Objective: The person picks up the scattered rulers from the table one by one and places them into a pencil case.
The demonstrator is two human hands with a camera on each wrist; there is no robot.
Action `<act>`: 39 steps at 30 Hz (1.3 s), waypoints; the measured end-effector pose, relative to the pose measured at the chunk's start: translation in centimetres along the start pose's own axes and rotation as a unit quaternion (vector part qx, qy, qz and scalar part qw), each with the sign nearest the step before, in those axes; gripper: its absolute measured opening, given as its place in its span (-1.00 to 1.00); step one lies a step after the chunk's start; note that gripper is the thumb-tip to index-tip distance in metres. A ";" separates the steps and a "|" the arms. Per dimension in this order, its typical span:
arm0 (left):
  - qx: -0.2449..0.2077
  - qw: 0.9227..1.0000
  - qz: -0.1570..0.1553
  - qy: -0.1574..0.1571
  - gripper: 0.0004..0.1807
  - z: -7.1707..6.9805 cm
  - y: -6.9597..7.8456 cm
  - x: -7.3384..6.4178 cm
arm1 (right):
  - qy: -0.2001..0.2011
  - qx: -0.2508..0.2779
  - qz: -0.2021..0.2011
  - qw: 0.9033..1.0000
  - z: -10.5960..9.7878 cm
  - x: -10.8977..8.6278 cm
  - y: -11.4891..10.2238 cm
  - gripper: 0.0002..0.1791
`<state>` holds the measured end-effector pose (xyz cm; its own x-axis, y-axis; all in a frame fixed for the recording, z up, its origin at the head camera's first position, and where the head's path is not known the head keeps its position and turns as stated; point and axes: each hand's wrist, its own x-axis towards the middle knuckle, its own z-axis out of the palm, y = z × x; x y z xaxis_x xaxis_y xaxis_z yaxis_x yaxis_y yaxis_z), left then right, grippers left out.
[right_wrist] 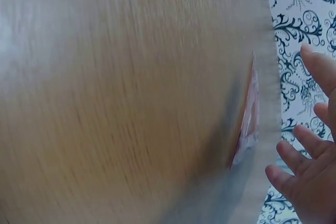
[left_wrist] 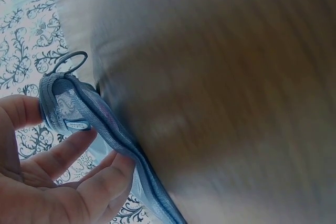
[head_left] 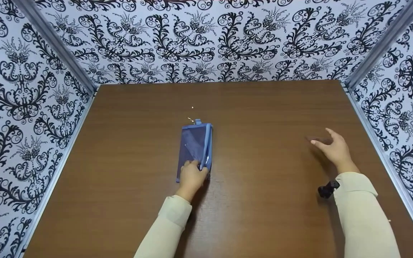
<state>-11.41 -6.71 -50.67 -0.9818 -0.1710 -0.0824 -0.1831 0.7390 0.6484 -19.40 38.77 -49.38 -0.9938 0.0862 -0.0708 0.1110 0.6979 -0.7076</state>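
A blue zip pouch (head_left: 189,150) with see-through sides lies lengthwise on the table, left of centre. My left hand (head_left: 191,177) grips its near end, thumb on one side and fingers on the other. The left wrist view shows the zip edge (left_wrist: 118,132) and a cord loop (left_wrist: 73,62) close to the thumb. A paler slanted shape shows through the pouch; what it is I cannot tell. On the right, my right hand (head_left: 336,150) is held with thumb and fingers spread, just beside a pinkish clear set square (right_wrist: 245,142) on the table, not touching it.
The brown wooden table (head_left: 264,197) is enclosed by black-and-white patterned walls (head_left: 210,43) at the back and both sides. A small black device (head_left: 327,189) sits at the right wrist. Tiny pale specks lie beyond the pouch.
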 end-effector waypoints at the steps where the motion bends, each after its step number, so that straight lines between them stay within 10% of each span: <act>1: 0.003 1.000 0.002 0.003 -0.58 0.0 0.0 0.0 | -0.001 0.005 0.002 1.000 -0.1 0.0 0.1 -0.02; 20: 0.003 1.000 0.000 0.004 -0.58 0.0 0.1 0.0 | 0.002 0.109 0.095 0.989 -0.8 0.5 1.3 -0.05; 39: 0.006 1.000 0.001 -0.002 -0.55 -0.3 0.2 0.0 | -0.026 0.124 0.091 0.988 0.0 1.2 2.2 -0.04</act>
<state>-11.44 -6.71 -50.33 -0.9824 -0.1672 -0.0838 -0.1817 0.7473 0.6391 -20.34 40.44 -50.98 -0.9578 0.1525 -0.2434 0.2871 0.4788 -0.8296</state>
